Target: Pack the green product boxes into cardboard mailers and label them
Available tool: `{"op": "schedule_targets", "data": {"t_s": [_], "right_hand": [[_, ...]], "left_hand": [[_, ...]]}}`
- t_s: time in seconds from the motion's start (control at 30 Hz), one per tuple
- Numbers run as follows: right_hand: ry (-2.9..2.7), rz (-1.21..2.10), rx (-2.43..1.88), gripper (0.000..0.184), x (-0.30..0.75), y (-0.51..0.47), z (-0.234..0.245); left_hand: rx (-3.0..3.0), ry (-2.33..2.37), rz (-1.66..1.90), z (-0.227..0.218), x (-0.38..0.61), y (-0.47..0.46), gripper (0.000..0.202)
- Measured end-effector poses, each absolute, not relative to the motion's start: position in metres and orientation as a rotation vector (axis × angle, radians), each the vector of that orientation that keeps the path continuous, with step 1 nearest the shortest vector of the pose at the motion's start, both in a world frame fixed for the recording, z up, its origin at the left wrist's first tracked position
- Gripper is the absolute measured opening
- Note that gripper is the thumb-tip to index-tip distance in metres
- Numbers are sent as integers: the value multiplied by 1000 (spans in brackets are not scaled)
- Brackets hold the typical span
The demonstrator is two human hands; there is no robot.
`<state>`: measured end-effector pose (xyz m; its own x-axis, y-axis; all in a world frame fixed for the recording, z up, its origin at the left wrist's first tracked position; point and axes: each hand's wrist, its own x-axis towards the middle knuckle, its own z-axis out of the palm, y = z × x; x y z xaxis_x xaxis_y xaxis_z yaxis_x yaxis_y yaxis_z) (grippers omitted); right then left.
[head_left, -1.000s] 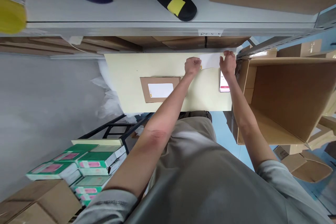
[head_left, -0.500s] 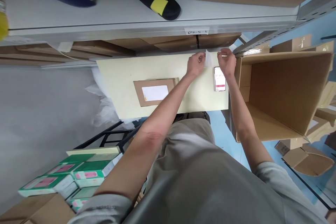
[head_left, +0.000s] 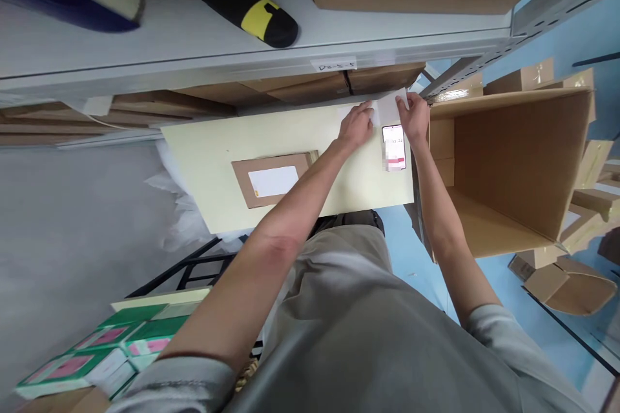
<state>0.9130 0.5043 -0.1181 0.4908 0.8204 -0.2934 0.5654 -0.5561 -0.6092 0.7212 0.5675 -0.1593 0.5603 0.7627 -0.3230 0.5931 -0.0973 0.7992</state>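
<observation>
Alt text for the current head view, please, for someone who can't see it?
A person's left hand and right hand are at opposite ends of a white sheet over a cream table. A lit phone lies below it, a brown package with a white label to the left, an open carton to the right.

Stockroom or small warehouse, packing corner. Evidence: metal shelf [head_left: 194,39] with a handwritten code tag [head_left: 334,64] beyond the left grip [head_left: 357,124], cartons [head_left: 310,87] under the shelf. Labelled flat parcel [head_left: 272,181] on the surface [head_left: 382,192], left of that grip. Big open carton [head_left: 513,161] just beside the right grip [head_left: 415,117], more boxes [head_left: 576,287] farther right. Stacked green boxes [head_left: 157,328] well left.
</observation>
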Motion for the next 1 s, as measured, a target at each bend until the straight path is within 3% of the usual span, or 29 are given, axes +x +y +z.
{"op": "schedule_targets", "data": {"t_s": [0.13, 0.33, 0.53, 0.8, 1.0], "right_hand": [[-1139, 742, -2306, 54, 923, 500, -131], [-1077, 697, -2386, 45, 923, 499, -137], [-1018, 727, -2502, 33, 920, 492, -137], [-835, 600, -2563, 50, 908, 446, -139], [-653, 443, -2475, 47, 884, 420, -93]], "left_hand": [[1953, 987, -66, -167, 722, 568, 65], [2059, 912, -211, -172, 726, 570, 79], [2083, 921, -197, -181, 727, 572, 84], [2010, 958, -186, -183, 728, 573, 79], [1873, 980, -210, -161, 727, 573, 69]]}}
